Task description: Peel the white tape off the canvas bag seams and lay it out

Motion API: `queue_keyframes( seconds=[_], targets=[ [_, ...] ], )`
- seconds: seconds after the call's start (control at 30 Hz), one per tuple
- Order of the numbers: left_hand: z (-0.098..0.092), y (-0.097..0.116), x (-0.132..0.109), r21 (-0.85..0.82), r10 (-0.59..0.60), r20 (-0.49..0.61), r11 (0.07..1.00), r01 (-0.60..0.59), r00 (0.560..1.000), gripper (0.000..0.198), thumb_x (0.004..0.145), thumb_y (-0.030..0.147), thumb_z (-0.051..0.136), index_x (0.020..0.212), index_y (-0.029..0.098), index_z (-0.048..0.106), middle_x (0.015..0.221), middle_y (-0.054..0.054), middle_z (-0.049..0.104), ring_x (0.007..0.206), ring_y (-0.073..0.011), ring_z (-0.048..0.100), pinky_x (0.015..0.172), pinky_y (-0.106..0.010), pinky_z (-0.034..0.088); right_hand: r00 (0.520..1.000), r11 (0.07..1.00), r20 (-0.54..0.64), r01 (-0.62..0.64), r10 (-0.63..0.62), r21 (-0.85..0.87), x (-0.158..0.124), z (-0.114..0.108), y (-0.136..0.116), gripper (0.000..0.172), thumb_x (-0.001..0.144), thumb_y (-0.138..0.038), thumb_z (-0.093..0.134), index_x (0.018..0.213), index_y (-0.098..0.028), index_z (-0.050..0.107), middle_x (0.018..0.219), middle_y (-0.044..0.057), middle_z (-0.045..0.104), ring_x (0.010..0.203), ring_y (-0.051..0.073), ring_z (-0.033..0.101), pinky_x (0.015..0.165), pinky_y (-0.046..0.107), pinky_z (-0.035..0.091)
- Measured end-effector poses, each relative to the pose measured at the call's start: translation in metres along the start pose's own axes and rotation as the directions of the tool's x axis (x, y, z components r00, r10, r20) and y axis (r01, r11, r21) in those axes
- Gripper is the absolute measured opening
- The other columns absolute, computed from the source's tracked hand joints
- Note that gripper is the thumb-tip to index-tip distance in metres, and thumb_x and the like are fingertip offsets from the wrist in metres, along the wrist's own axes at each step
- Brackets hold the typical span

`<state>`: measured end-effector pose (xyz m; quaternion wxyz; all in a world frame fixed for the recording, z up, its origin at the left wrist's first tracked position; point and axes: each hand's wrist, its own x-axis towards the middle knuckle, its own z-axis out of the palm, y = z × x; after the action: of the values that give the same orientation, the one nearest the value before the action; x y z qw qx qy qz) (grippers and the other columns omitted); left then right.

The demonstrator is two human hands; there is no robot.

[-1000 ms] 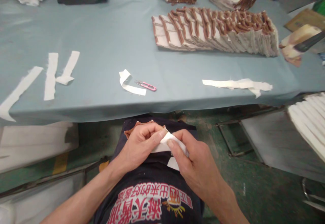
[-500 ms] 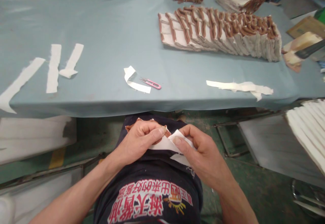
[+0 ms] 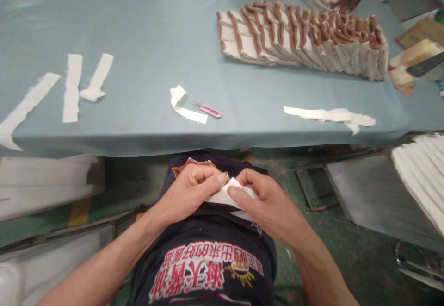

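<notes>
— Where's our white piece (image 3: 222, 197)?
— In our lap, near the table (image 3: 138, 33) edge. Our left hand (image 3: 189, 190) and right hand (image 3: 263, 199) both pinch it shut between thumb and fingers.
— What changed?
— Our hands drew together and less white shows, so the fold seems tighter. The pink snips (image 3: 210, 109) lie untouched, farther off.

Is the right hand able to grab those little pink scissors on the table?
Probably yes. The pink thread snips lie near the front edge of the table, with nothing over them. But the right hand is busy, pinching a white fabric piece together with the left hand.
</notes>
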<state>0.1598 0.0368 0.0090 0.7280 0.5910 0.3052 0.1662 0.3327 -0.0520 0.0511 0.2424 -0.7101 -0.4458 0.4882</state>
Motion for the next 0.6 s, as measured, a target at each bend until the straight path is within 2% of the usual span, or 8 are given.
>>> queue_keyframes(
  seconds=[0.13, 0.23, 0.4, 0.6],
  targets=[
    [-0.001, -0.002, 0.000, -0.020, -0.028, 0.026, 0.999, 0.028, 0.999, 0.045, 0.094, 0.047, 0.057, 0.062, 0.016, 0.051, 0.062, 0.003, 0.039, 0.058, -0.0099, 0.031, 0.053, -0.026, 0.023, 0.986, 0.986, 0.165, -0.042, 0.016, 0.159, 0.011, -0.005, 0.006, 0.029, 0.086, -0.044, 0.066, 0.075, -0.021, 0.053, 0.065, -0.006, 0.049, 0.059, 0.010, 0.040, 0.052, 0.023, 0.029],
    [-0.001, -0.002, 0.000, -0.032, -0.034, 0.032, 0.999, 0.035, 0.999, 0.045, 0.093, 0.046, 0.059, 0.060, 0.017, 0.049, 0.061, 0.004, 0.039, 0.058, -0.0099, 0.030, 0.054, -0.026, 0.023, 0.971, 0.965, 0.240, -0.063, 0.000, 0.253, 0.017, -0.007, 0.011, 0.036, 0.084, -0.049, 0.070, 0.071, -0.021, 0.050, 0.063, -0.007, 0.044, 0.057, 0.009, 0.035, 0.051, 0.023, 0.027],
    [0.001, -0.005, 0.001, -0.030, -0.047, 0.022, 0.998, 0.047, 0.999, 0.050, 0.094, 0.051, 0.058, 0.058, 0.019, 0.041, 0.058, 0.006, 0.033, 0.056, -0.0096, 0.026, 0.052, -0.027, 0.020, 0.958, 0.951, 0.288, -0.078, -0.012, 0.299, 0.022, -0.009, 0.016, 0.041, 0.082, -0.051, 0.075, 0.070, -0.021, 0.050, 0.061, -0.008, 0.041, 0.055, 0.008, 0.030, 0.049, 0.022, 0.024],
    [0.001, -0.003, 0.002, -0.008, -0.018, 0.002, 1.000, 0.018, 1.000, 0.056, 0.097, 0.055, 0.056, 0.057, 0.020, 0.038, 0.058, 0.005, 0.033, 0.057, -0.0098, 0.028, 0.053, -0.026, 0.023, 0.945, 0.942, 0.327, -0.119, 0.011, 0.315, 0.027, -0.011, 0.019, 0.039, 0.079, -0.050, 0.077, 0.071, -0.020, 0.053, 0.059, -0.008, 0.043, 0.053, 0.007, 0.032, 0.047, 0.021, 0.023]
  ],
)
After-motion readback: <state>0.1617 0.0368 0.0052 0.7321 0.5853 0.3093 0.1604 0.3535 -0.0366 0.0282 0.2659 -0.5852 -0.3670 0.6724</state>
